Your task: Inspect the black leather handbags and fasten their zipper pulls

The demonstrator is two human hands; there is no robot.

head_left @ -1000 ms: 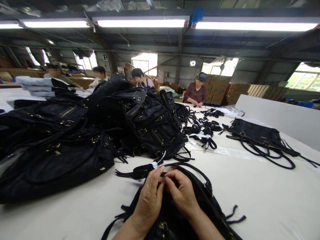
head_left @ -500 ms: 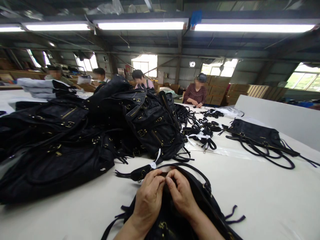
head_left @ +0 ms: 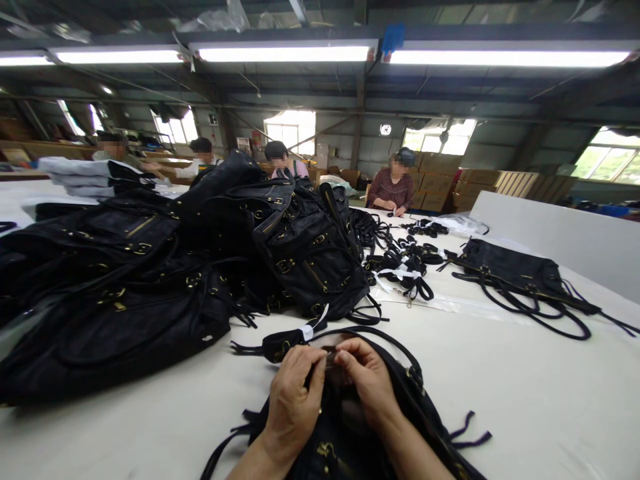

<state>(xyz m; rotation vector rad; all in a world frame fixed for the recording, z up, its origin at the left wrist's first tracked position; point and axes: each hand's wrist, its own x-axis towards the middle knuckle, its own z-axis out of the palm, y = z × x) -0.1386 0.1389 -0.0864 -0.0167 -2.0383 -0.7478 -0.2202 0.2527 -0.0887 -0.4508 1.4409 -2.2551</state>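
A black handbag (head_left: 420, 407) with brass-coloured fittings lies open in front of me, its handle arching behind my hands. My left hand (head_left: 299, 393) is closed at the bag's mouth, thumb and fingers pinching its edge. Close beside it, my right hand (head_left: 367, 377) pinches the same brownish-black edge. The exact bit between the fingertips is small and partly hidden. Just beyond my left hand lies a rolled black strap (head_left: 280, 343) with a white paper band (head_left: 309, 331) round it.
A heap of black handbags (head_left: 310, 260) fills the left and middle of the white table (head_left: 500, 393). Banded straps (head_left: 405, 263) lie behind it. Another black bag (head_left: 515, 267) rests at the right, near a white panel (head_left: 555, 247). Co-workers, one a person in a dark red top (head_left: 393, 190), are across the table.
My fingertips have drawn slightly apart, and more of the bag's edge shows between them. Both hands remain at the bag's mouth.
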